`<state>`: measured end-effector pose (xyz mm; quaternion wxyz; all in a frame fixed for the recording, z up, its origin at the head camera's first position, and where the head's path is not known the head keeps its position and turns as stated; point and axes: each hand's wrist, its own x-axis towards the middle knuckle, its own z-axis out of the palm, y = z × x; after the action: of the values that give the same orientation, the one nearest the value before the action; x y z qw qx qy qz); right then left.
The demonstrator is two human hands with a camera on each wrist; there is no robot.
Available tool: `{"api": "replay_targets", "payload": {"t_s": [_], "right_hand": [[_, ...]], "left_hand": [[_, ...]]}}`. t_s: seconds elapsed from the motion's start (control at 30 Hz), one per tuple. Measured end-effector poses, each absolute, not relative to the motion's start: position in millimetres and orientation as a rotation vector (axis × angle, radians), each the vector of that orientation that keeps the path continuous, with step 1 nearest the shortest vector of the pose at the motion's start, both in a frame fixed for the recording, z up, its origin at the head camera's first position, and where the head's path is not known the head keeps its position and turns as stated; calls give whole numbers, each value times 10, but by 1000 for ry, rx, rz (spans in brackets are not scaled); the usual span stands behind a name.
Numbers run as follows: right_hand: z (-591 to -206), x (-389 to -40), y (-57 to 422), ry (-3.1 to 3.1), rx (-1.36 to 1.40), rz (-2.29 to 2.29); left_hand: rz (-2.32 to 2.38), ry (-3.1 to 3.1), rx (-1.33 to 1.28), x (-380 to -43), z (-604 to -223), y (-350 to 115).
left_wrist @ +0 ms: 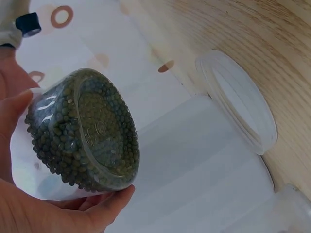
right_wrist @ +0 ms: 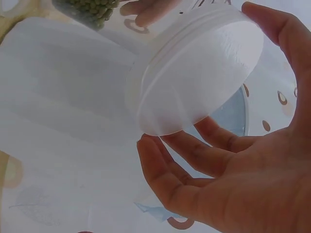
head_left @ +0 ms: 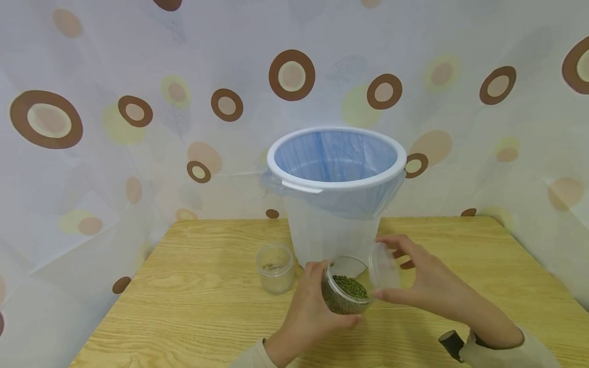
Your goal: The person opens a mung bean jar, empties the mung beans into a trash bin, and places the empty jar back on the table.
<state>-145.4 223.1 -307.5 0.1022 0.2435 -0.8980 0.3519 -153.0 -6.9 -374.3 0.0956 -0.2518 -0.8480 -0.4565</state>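
Observation:
My left hand (head_left: 309, 306) grips a clear round jar (left_wrist: 53, 131), which is tilted and mouth-up. Green mung beans (head_left: 350, 287) fill much of it. Beside the jar's mouth, my right hand (head_left: 423, 281) pinches a translucent white lid (right_wrist: 204, 77) by its rim, between the thumb and several fingers. The lid is off the jar and stands nearly on edge. A second clear jar (head_left: 276, 276), on the table to the left, has a little material at its bottom that I cannot make out. Another lid (left_wrist: 238, 102) lies on the table against the bin.
A white bin (head_left: 333, 230) with a blue plastic liner (head_left: 338, 153) stands upright just behind the hands. Patterned sheeting (head_left: 230, 168) rises behind and beside the wood-grain table (head_left: 198, 296). A dark device (head_left: 452, 343) sits at the right sleeve.

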Motion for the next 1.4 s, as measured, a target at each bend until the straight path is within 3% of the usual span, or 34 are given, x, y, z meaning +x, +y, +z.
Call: {"api": "replay_targets", "payload": {"t_s": [0.7,1.4], "right_hand": [[-3197,-1599,2347,-2748,516,1164],[-3566,-1853,2510,-2933,345,1110]], "left_hand": [[-1409,-2542,-622,-1509,-3664,-138],[-1500,-2499,-561,-1486,-3612,-163]]}}
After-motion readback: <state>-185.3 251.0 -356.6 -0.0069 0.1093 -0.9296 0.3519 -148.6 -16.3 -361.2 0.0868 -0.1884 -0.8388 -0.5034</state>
